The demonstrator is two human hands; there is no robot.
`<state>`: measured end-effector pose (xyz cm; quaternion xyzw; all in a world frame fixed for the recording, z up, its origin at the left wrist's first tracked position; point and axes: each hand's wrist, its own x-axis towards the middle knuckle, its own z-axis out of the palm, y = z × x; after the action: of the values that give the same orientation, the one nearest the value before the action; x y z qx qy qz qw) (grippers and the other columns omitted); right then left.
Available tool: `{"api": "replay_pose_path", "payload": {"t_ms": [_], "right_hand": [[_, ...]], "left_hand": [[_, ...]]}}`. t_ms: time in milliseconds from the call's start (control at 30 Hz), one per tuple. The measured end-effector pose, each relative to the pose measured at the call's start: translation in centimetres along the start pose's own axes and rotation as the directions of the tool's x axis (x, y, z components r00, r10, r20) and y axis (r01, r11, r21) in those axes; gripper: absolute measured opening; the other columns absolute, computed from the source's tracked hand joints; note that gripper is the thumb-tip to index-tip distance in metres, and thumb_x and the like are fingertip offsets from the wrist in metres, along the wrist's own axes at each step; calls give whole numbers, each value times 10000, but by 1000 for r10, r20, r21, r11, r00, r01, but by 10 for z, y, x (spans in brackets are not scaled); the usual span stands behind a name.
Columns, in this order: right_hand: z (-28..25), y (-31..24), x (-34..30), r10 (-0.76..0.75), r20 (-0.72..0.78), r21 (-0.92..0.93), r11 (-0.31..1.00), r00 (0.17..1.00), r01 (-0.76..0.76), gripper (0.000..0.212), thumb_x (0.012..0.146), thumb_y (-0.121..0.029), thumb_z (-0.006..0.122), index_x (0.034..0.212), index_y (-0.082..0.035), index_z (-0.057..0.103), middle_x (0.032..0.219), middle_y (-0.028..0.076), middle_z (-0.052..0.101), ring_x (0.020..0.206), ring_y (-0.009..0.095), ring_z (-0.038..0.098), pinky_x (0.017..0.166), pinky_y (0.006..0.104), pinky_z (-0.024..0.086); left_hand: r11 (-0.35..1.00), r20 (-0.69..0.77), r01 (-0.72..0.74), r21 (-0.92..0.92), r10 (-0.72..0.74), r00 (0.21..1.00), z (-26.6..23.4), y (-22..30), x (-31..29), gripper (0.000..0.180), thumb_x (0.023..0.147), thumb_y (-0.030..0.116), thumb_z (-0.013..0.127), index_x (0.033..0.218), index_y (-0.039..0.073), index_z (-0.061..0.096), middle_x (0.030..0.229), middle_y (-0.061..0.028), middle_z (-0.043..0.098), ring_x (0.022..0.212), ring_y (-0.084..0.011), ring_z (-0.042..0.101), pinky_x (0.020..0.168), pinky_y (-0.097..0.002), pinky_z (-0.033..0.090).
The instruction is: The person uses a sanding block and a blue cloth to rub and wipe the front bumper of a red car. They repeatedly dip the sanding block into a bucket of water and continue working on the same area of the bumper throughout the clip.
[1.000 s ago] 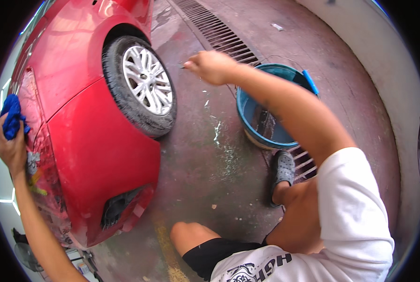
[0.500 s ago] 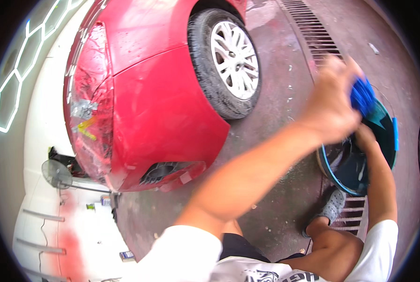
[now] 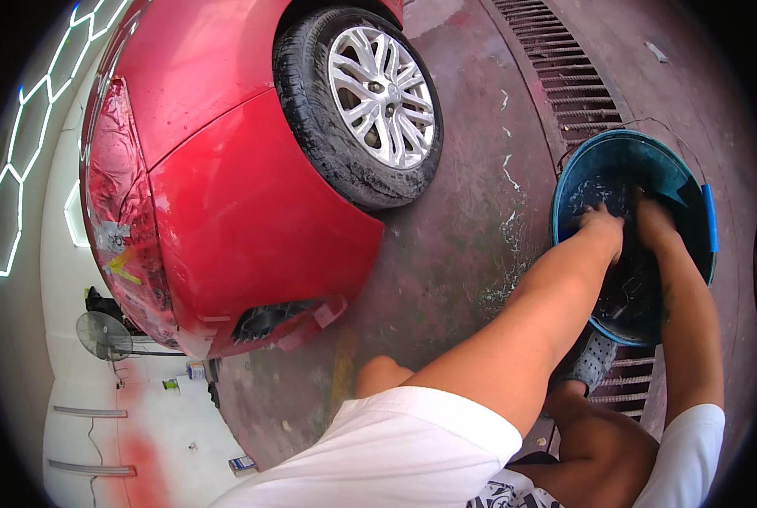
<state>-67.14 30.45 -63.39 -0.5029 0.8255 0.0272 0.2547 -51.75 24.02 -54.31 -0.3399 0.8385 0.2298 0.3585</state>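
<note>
A dark teal bucket (image 3: 566, 182) with a blue-gripped wire handle stands on the floor to my right, holding dark, sudsy water. Both hands reach down into it. My left hand (image 3: 602, 223) is at the water on the bucket's left side, its fingertips hidden. Beside it, a small gap away, my right hand (image 3: 653, 220) is sunk at the water's surface, its fingers out of sight. Whatever either hand may hold under the water cannot be made out.
A red car (image 3: 251, 220) with a plastic-covered headlight (image 3: 120, 169) fills the left side, its front wheel (image 3: 370, 110) turned outward. A floor drain grate (image 3: 573, 80) runs behind and under the bucket. My clog (image 3: 592, 364) is close by. A fan (image 3: 104, 336) stands far left.
My left hand has come down from above the bucket's rim into the water. The blue, cloth-like thing it held is out of sight now. My right hand stays in the bucket.
</note>
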Motion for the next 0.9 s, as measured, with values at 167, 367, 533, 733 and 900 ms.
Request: {"api": "replay_pose_path", "payload": {"t_ms": [167, 367, 533, 733, 900], "right_hand": [[29, 28, 13, -111, 234, -177, 972, 966, 154, 381, 864, -32, 744, 1241, 8, 774, 1302, 263, 747, 1251, 400, 722, 1051, 490, 590], [-16, -35, -4, -12, 108, -127, 992, 994, 25, 314, 838, -45, 757, 1147, -16, 811, 1296, 259, 754, 1258, 385, 723, 1064, 473, 589], [65, 75, 41, -140, 194, -135, 977, 971, 168, 351, 804, -83, 814, 1151, -32, 811, 1311, 238, 752, 1239, 383, 728, 1068, 460, 586], [57, 9, 36, -130, 310, -225, 953, 942, 205, 427, 749, -152, 895, 1151, -33, 818, 1274, 238, 770, 1243, 380, 729, 1079, 461, 583], [43, 33, 38, -56, 174, -139, 987, 983, 81, 496, 764, -286, 930, 1172, -33, 806, 1261, 228, 776, 1208, 400, 736, 1062, 481, 582]], "left_hand": [[971, 198, -47, 234, 0, 980, 24, -4, 29, 855, 964, 335, 809, 1712, 256, 404, 1805, -137, 293, 1620, -405, 367, 1184, -674, 443], [931, -76, -46, 363, 79, 994, 64, -41, 92, 464, 1095, 275, 627, 1552, 202, 656, 1633, -53, 599, 1459, -307, 609, 1095, -586, 527], [860, 172, -53, 508, -41, 984, 53, 7, 83, 464, 1075, 305, 645, 1533, 233, 679, 1588, -2, 643, 1413, -252, 642, 1057, -517, 550], [896, -8, 32, 443, -32, 999, 44, -30, 50, 492, 995, 318, 749, 1473, 205, 724, 1520, -6, 698, 1383, -233, 671, 1029, -445, 563], [938, -269, -79, 337, 176, 947, -60, -18, -43, 500, 787, 369, 870, 1229, 139, 837, 1282, -94, 810, 1206, -247, 771, 971, -382, 609]]}}
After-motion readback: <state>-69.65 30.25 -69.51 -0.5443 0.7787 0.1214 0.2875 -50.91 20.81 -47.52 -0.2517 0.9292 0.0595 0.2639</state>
